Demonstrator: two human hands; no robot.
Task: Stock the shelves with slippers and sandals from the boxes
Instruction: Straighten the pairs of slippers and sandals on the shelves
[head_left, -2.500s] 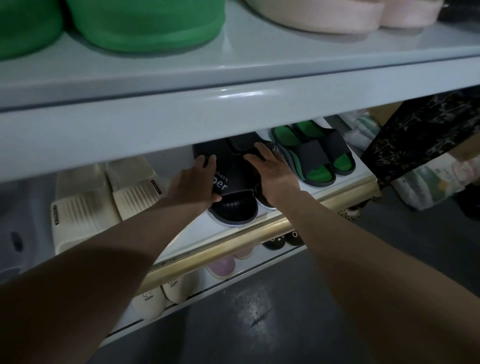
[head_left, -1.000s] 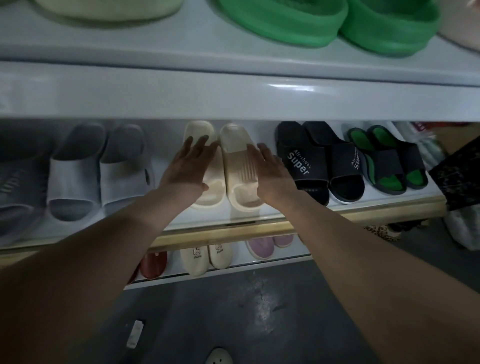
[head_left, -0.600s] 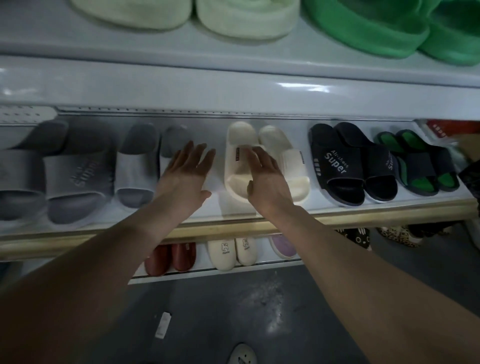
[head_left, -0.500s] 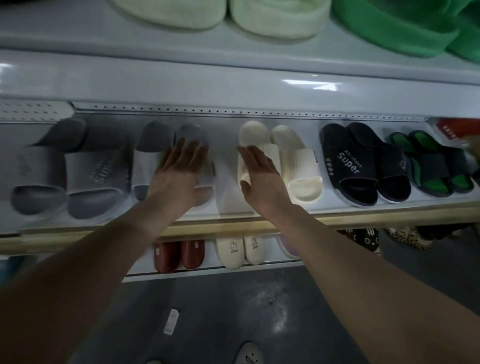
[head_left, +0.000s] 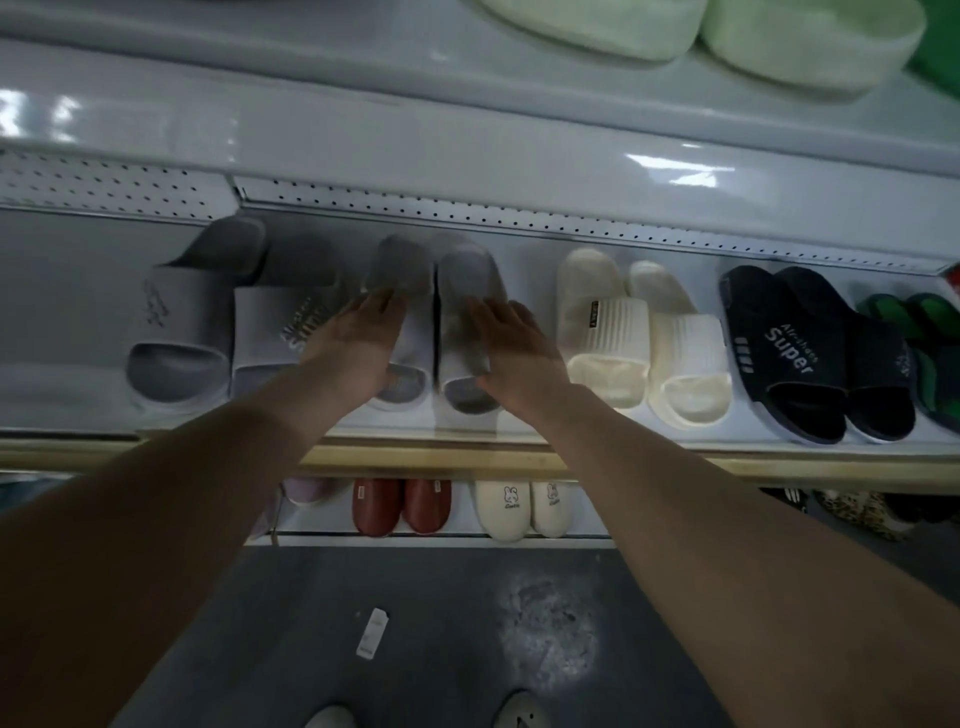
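While both hands lie flat with fingers straight, gripping nothing, the left hand (head_left: 358, 345) rests on the left slipper of the light grey pair (head_left: 462, 291); the right hand (head_left: 519, 353) presses its right flank. Pair stands on the middle shelf (head_left: 467, 457), toe openings toward the front lip; dark grey pair (head_left: 176, 332) close at left; cream pair (head_left: 608, 332) just beside at right, narrow gap between; bare shelf at far left.
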